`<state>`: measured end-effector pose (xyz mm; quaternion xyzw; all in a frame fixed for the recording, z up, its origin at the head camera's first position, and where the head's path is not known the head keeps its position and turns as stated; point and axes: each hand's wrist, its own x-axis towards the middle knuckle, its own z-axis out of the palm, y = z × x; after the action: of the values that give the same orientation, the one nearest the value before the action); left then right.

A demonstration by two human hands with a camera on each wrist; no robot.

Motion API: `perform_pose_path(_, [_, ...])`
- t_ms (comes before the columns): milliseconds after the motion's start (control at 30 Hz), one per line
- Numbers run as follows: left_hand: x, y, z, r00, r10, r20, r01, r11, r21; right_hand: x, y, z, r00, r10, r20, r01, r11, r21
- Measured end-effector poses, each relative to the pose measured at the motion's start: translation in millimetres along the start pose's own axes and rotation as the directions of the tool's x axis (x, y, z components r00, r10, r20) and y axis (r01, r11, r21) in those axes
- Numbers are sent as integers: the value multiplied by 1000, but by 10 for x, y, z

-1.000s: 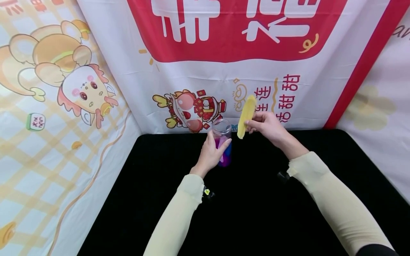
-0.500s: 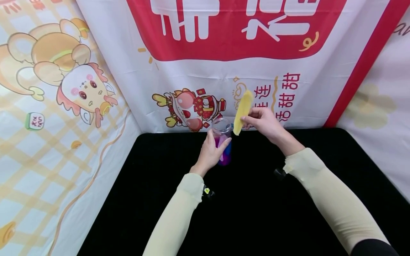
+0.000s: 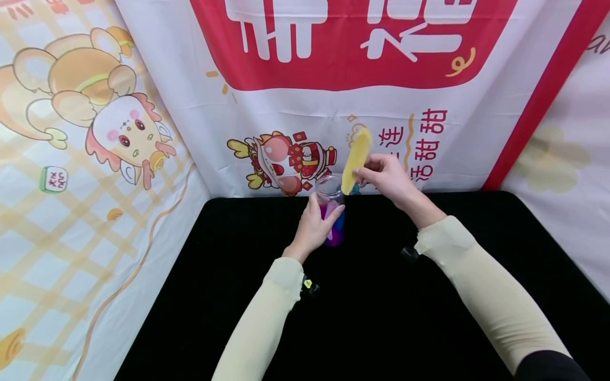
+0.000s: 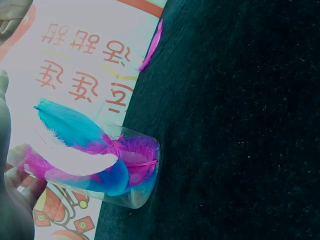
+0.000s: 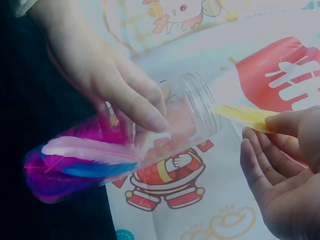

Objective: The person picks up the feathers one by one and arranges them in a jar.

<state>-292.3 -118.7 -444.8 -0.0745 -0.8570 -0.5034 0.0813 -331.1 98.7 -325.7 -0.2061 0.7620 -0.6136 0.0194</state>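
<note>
My left hand [image 3: 310, 233] grips a clear open-topped jar [image 3: 330, 186] by its side, fingers and thumb around it. Inside the jar are several feathers; in the right wrist view a pale pink feather [image 5: 90, 149], a blue feather [image 5: 100, 170] and magenta ones show through the wall. Between thumb and fingers, my right hand [image 3: 393, 180] pinches a yellow feather [image 3: 357, 159]. The feather's lower end is beside the jar's rim in the head view. From the right wrist, its tip appears right at the jar's mouth [image 5: 202, 105]; whether it touches is unclear.
A black-covered table [image 3: 362, 312] lies below both hands. Behind it hangs a printed white and red cloth [image 3: 267, 106], with another patterned cloth [image 3: 95, 238] at the left. One loose magenta feather [image 4: 152, 46] lies by the table's back edge.
My right hand has moved left and slightly up, carrying the yellow feather toward the jar's rim. The left hand and jar have stayed in place.
</note>
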Motion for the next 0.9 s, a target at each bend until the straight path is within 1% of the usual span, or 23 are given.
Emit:
perform_pose_path(233, [-5,-9,1,1000,6,-4,-6,1000,-2,51,-22,61,999,-43,-7,43,999,19])
perform_pose_path(400, [-10,-8,0,1000,14,-15,-14,1000,11,101,-41,119,999,-32,-30,33,999,24])
perform_pose_path(500, [-9,-4,-3,1000,4,-12,-4,1000,10,109,-65,146,998,-41,-38,42,999,19])
perform_pose_path(700, [-12,4,-14,1000,-7,2,7,1000,3,122,-104,202,994,-95,-54,95,995,-15])
perform_pose_path(800, [-18,6,-14,1000,-8,7,8,1000,-7,139,-85,221,990,-129,-52,127,991,-31])
perform_pose_path(900, [-23,3,-15,1000,-12,6,12,1000,-5,152,-53,238,989,-144,-45,143,989,-40])
